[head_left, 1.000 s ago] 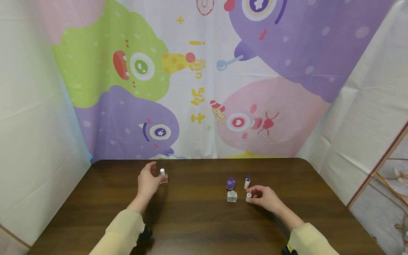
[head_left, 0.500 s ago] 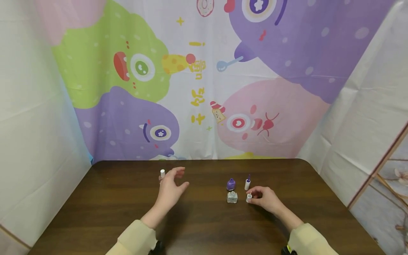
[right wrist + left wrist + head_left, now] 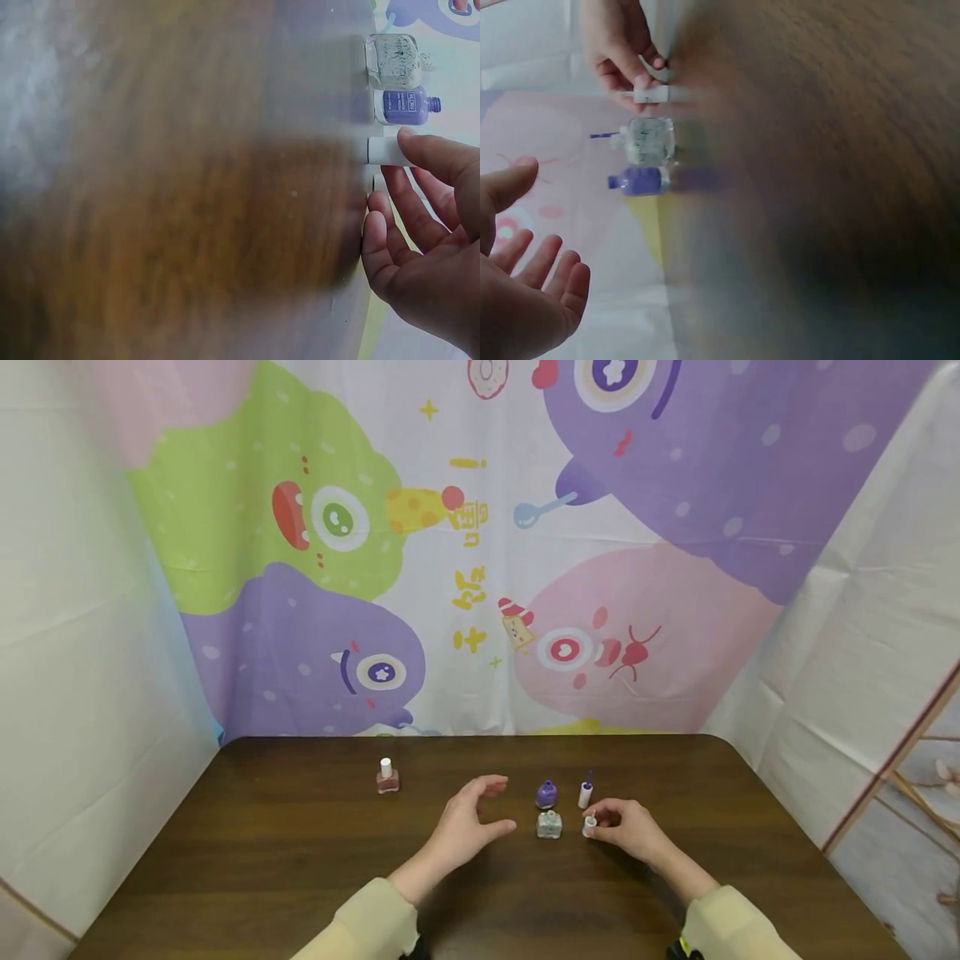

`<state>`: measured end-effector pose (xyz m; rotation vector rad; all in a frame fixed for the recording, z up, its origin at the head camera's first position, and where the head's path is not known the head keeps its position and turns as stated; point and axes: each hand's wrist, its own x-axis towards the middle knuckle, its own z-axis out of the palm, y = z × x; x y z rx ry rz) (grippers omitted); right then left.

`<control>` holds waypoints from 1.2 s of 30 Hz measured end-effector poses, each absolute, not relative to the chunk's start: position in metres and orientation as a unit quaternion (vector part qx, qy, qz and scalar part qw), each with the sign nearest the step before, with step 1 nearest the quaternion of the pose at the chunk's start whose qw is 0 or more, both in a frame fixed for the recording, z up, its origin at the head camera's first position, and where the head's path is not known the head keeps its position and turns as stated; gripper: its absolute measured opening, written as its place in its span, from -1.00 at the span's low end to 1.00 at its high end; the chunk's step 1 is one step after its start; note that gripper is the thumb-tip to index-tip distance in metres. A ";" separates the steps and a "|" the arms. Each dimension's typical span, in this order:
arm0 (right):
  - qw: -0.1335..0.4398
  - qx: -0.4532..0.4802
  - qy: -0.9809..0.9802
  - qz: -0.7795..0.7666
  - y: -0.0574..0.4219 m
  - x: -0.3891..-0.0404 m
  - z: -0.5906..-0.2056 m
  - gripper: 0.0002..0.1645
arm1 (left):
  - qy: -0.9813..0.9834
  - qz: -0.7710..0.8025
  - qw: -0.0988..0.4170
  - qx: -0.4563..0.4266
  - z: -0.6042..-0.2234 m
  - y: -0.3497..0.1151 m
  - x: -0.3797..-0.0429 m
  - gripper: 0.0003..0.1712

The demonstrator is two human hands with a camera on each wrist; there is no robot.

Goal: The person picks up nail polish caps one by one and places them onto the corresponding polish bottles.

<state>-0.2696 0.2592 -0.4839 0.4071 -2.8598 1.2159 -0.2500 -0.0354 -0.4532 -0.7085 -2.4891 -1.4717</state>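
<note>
My right hand (image 3: 627, 828) pinches a white nail polish cap (image 3: 387, 151) between thumb and fingers; the cap stands on the table with its brush pointing up. Left of it is an uncapped clear, glittery nail polish bottle (image 3: 549, 825). Just behind that bottle sits an uncapped purple nail polish bottle (image 3: 547, 794). A second white cap (image 3: 585, 794), its purple brush upward, stands behind my right hand. My left hand (image 3: 465, 827) is over the table to the left of the bottles, thumb and fingers spread apart and holding nothing.
A capped pinkish-brown nail polish bottle (image 3: 387, 777) stands at the back left of the dark wooden table (image 3: 300, 852). Behind the table hangs a cartoon-printed curtain (image 3: 465, 693), with pale cloth at both sides.
My left hand has let go of the pinkish-brown bottle at the back left and moved right toward the open bottles. My right hand stays at the white cap.
</note>
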 end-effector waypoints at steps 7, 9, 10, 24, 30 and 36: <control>0.001 0.135 -0.912 0.386 0.261 -0.270 -0.483 -0.71 | -0.817 -0.523 0.034 -0.241 -0.466 -0.021 -0.264 -0.37; 0.000 0.137 -0.912 0.386 0.261 -0.270 -0.482 -0.72 | -0.812 -0.531 0.024 -0.240 -0.470 -0.017 -0.268 -0.39; 0.000 0.137 -0.912 0.386 0.261 -0.270 -0.482 -0.72 | -0.810 -0.536 0.016 -0.237 -0.471 -0.015 -0.270 -0.41; 0.007 0.131 -0.911 0.392 0.259 -0.271 -0.477 -0.72 | -0.776 -0.595 -0.053 -0.205 -0.485 0.008 -0.282 -0.52; 0.012 0.133 -0.912 0.387 0.258 -0.271 -0.473 -0.72 | -0.789 -0.580 -0.056 -0.197 -0.489 0.016 -0.283 -0.54; 0.020 0.139 -0.912 0.385 0.258 -0.269 -0.468 -0.69 | -0.821 -0.537 -0.035 -0.190 -0.491 0.021 -0.281 -0.63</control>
